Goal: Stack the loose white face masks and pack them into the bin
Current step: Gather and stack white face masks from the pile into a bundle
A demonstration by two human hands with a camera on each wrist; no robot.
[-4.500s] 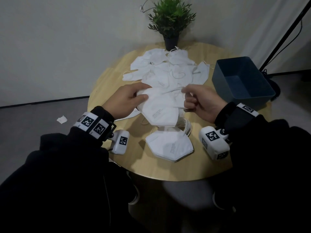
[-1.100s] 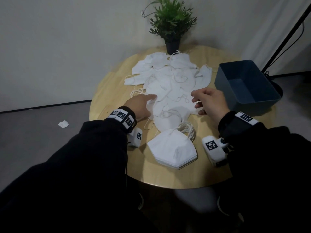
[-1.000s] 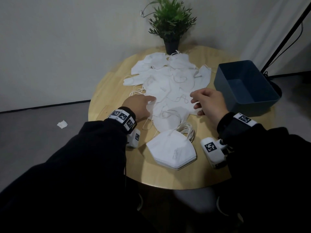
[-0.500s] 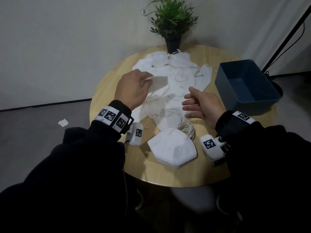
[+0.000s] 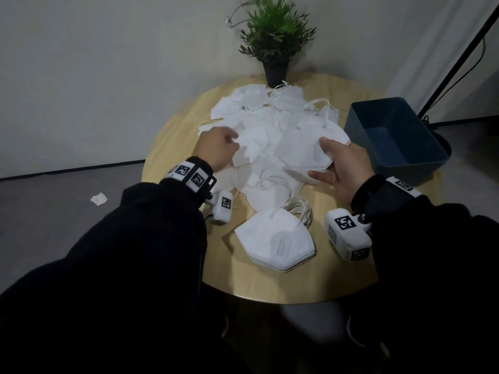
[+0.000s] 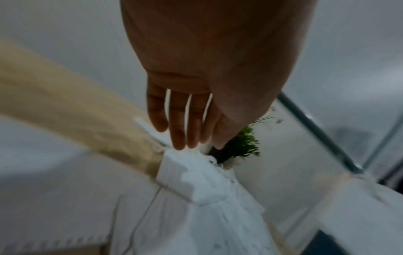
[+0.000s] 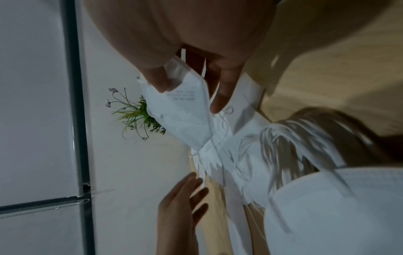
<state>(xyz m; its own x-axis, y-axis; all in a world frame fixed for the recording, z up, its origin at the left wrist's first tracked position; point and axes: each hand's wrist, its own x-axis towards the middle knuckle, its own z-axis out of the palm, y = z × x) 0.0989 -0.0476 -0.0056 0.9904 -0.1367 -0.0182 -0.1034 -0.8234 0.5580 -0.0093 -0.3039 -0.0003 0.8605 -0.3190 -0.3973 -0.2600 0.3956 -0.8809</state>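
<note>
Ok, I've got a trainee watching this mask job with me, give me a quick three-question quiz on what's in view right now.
1. True or false: the blue bin already holds masks.
2. Which hand pinches a mask between thumb and fingers? A) left hand B) right hand C) neither
3. Fill in: the neat stack of masks lies on the table nearer the person than the loose ____.

Key:
1. False; its inside shows bare in the head view.
2. B; the right wrist view shows the thumb on the mask's corner.
3. pile.
</note>
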